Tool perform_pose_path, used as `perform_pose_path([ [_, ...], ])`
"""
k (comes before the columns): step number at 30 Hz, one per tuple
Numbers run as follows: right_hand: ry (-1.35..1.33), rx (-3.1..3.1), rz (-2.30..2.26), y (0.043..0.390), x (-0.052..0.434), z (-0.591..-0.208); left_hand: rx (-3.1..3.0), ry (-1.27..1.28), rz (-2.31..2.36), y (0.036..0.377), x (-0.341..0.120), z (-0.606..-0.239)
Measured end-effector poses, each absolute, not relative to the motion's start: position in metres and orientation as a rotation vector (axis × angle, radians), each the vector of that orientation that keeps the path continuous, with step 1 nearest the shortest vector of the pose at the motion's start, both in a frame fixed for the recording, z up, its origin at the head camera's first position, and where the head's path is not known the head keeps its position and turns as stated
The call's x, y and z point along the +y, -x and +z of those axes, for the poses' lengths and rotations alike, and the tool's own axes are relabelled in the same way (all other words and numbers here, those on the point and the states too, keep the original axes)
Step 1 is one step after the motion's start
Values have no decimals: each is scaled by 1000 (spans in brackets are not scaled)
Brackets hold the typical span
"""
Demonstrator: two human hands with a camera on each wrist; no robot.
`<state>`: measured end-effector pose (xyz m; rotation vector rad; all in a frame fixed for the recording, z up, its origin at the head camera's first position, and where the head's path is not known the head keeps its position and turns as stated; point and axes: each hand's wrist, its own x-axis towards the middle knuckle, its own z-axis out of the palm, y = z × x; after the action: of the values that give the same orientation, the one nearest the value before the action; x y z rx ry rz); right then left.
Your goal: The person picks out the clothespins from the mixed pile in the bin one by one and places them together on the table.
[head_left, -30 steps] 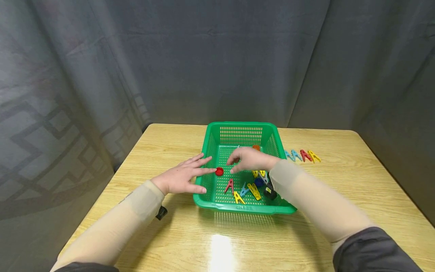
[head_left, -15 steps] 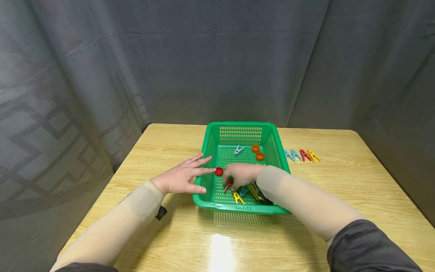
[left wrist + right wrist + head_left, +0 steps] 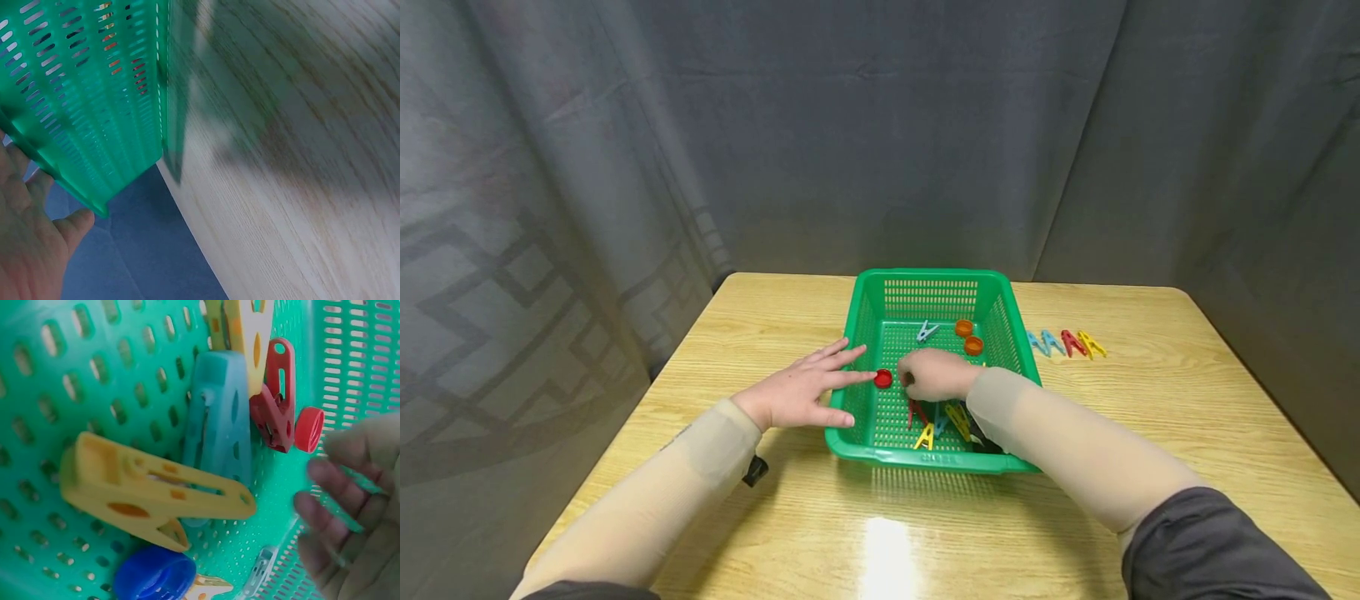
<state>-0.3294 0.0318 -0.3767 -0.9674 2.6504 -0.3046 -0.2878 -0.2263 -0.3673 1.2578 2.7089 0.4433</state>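
Observation:
My right hand [image 3: 934,375] is inside the green basket [image 3: 880,456], its fingers loosely bent. In the right wrist view no object shows between those fingers. They hang beside a red bottle cap [image 3: 309,429] and above a red clothespin [image 3: 275,422]. Nearby lie a light blue clothespin [image 3: 219,412], a yellow clothespin [image 3: 144,487] and a blue cap [image 3: 153,575]. My left hand [image 3: 801,393] spreads straight fingers over the basket's left rim, the index tip close to the red cap. Whether it presses the rim is unclear.
Two orange caps [image 3: 973,345] and a pale blue clothespin [image 3: 927,331] lie toward the basket's back. To the right of the basket, several clothespins [image 3: 1073,342] stand in a row on the wooden table [image 3: 1150,400]. A grey curtain [image 3: 880,150] hangs behind.
My right hand came forward-left to the red clothespin, then drew slightly back from it. The red clothespin and the neighbouring yellow one have shifted and turned. The left hand stays still.

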Motion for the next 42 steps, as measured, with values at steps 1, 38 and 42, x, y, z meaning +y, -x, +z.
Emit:
perform_pose_path([
  [1, 901, 2654, -298, 329, 32, -376, 2709, -1257, 445, 288, -226, -367],
  [38, 828, 2595, -221, 332, 37, -381, 2703, -1228, 422, 288, -226, -367],
  [42, 788, 2589, -291, 334, 36, -381, 2700, -1219, 426, 288, -226, -367],
])
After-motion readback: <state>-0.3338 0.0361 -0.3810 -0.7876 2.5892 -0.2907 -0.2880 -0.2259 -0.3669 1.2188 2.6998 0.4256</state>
